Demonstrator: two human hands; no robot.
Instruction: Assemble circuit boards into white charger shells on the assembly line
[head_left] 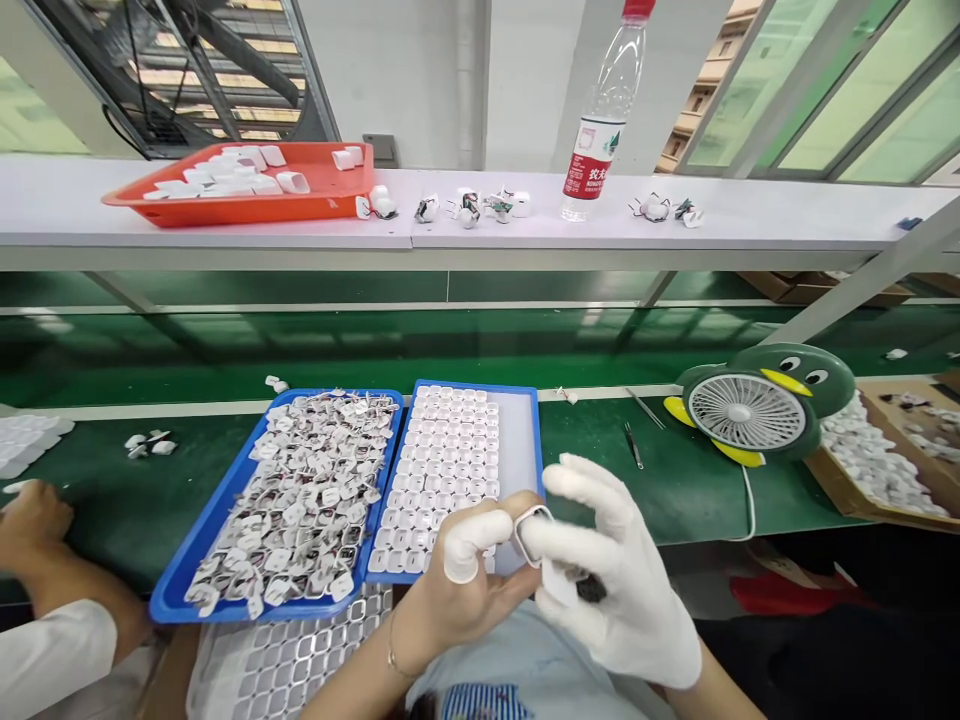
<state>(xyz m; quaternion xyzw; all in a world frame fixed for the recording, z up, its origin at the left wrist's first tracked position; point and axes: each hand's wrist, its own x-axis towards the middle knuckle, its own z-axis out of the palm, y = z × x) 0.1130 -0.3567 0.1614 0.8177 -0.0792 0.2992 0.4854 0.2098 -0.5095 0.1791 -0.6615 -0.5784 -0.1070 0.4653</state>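
My left hand [472, 580], bare except for a white cover on one finger, grips a small white square housing [529, 535] between thumb and fingers. My right hand [622, 570], in a white glove, has its fingertips at that housing and pinches a small white part [559, 583] with something dark behind it. Both hands meet over the table's front edge. Just behind them, a blue tray [538, 420] carries rows of white square housings. Left of it, another blue tray [169, 590] is heaped with small white parts and wires.
A green penguin-shaped fan [750, 405] stands right, beside a cardboard box [844, 480] of white parts. Tweezers [634, 446] lie behind my right hand. A shelf [300, 235] holds a red tray [247, 208] and a bottle [592, 150]. Another person's arm [67, 580] is at left.
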